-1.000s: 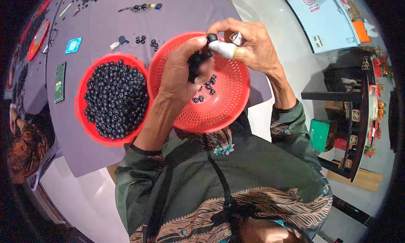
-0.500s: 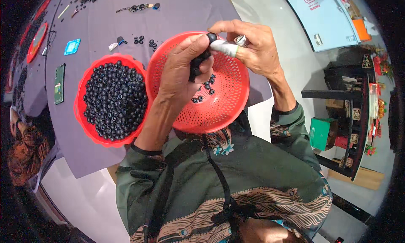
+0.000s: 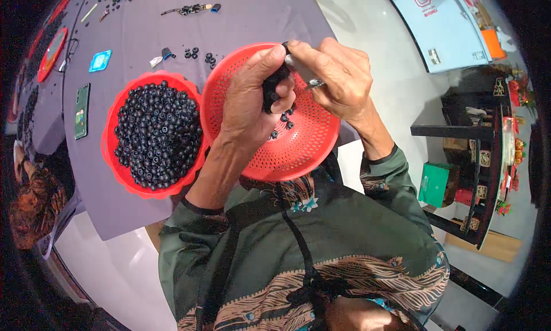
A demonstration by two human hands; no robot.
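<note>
At the centre of the frame the left hand (image 3: 249, 98) is clamped around a small stack of black ring-shaped parts (image 3: 271, 90), held above the red perforated plastic colander (image 3: 310, 153). The right hand (image 3: 338, 78), just right of it at upper centre, pinches a slim silver-grey metal tool (image 3: 304, 72) whose tip meets the top of the black stack; both grips are closed on what they carry, and the two hands touch over the colander's upper rim.

Only a few loose black rings (image 3: 285, 122) lie on the colander's floor, partly hidden under the hands. To its left, touching its rim, the red round plastic bowl (image 3: 112, 159) is heaped nearly full of black round ring parts (image 3: 158, 136).

Judging from how things lie, the work appears to be at an early stage: one bowl holds a large heap, while the colander holds very little. Which heap is finished and which is waiting cannot be told from this view.

The grey desk (image 3: 241, 21) in the upper left carries scattered black rings (image 3: 198, 54), a dark green phone (image 3: 81, 110) and a small blue square packet (image 3: 100, 60).
</note>
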